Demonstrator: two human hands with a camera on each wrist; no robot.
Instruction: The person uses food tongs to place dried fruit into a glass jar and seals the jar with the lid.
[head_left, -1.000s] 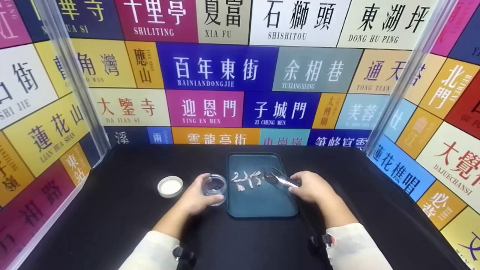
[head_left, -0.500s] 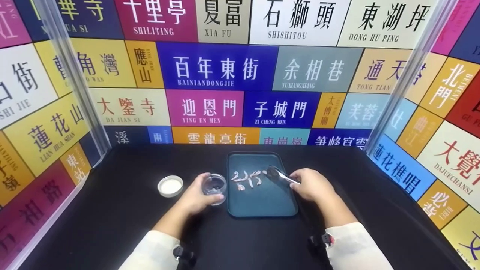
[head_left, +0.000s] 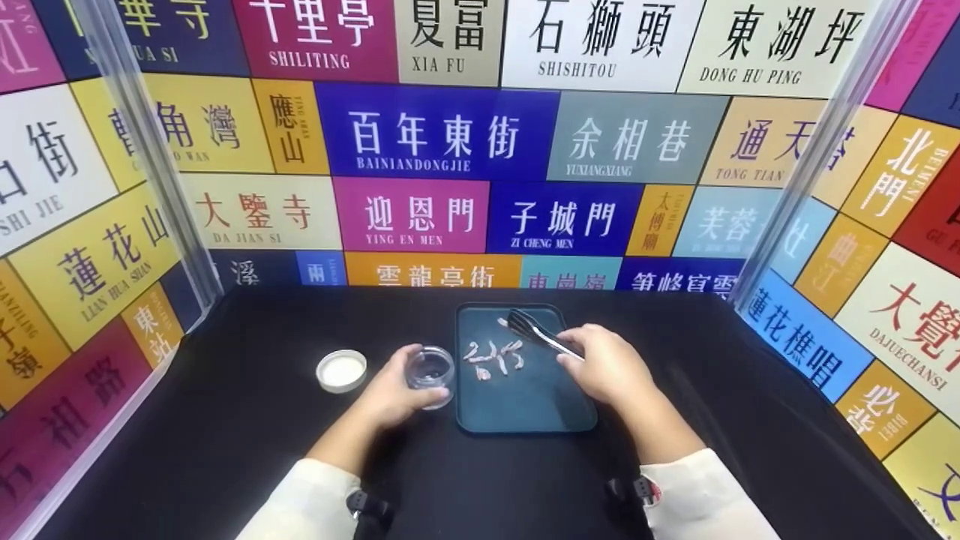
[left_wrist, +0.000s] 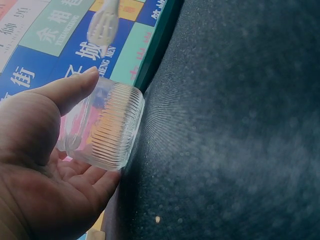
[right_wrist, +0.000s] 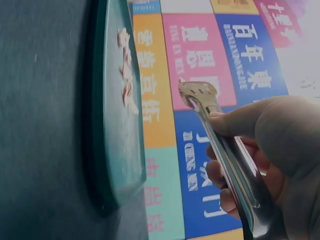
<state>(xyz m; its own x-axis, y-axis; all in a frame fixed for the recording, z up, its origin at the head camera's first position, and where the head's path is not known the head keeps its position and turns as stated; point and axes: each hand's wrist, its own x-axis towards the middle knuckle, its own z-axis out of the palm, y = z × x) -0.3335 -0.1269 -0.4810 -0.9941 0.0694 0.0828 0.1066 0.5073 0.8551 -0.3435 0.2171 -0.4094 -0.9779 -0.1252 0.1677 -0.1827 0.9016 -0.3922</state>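
My left hand (head_left: 401,390) holds a clear jar (head_left: 430,367) upright at the left edge of a dark teal tray, thumb and fingers around its ribbed side (left_wrist: 117,125). In my right hand (head_left: 609,364) is a pair of metal tongs (right_wrist: 232,170), gripped along the arms. The tong heads (head_left: 521,324) are over the far part of the tray, with a small pale pinkish piece (head_left: 502,322) showing at their tip. Several similar small pieces (head_left: 481,371) lie in a loose group on the tray, nearer the jar.
The teal tray (head_left: 525,416) lies on a black-covered table (head_left: 247,427). Left of the jar sits a round white lid (head_left: 341,371). Panels printed with large characters (head_left: 435,131) enclose the table at the back and sides.
My right hand has moved the tongs forward and left, from the tray's right side, lifting a small pale piece away from the group. The left hand and jar have stayed put.
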